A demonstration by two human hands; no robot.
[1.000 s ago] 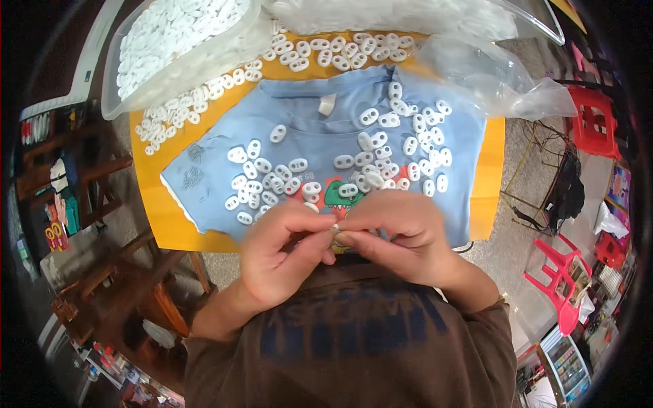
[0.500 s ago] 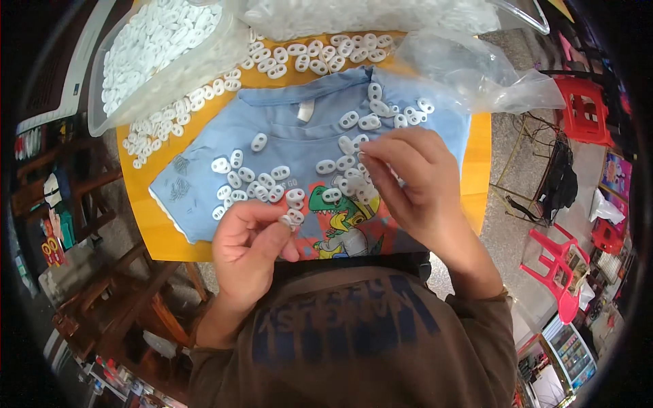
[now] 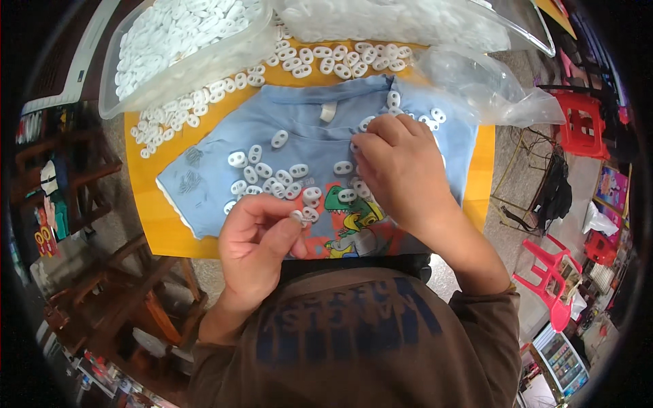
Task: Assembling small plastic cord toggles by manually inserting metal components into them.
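My left hand [image 3: 255,241] is closed in a pinch on a small white oval plastic piece with two holes [image 3: 298,216], low over the front of a light blue T-shirt [image 3: 299,112]. My right hand [image 3: 408,170] reaches across the shirt with its fingers curled together; whatever is between its fingertips is hidden. Beside my left hand lies a loose group of the same white two-holed pieces [image 3: 264,170]. More of them lie beneath and around my right hand, partly covered by it. A cartoon dinosaur print [image 3: 354,211] shows between my hands.
The shirt lies on a yellow tabletop [image 3: 151,217]. A clear plastic tub [image 3: 109,88] full of white pieces stands at the far left. Several loose pieces [image 3: 340,58] line the table's far side. A clear plastic bag [image 3: 503,88] sits far right. Red stools [image 3: 554,275] stand beyond the table.
The table and shirt appear shifted slightly rightward in the view. Relative to the shirt, my right hand has moved a little left and away from me. My left hand keeps its pinch.
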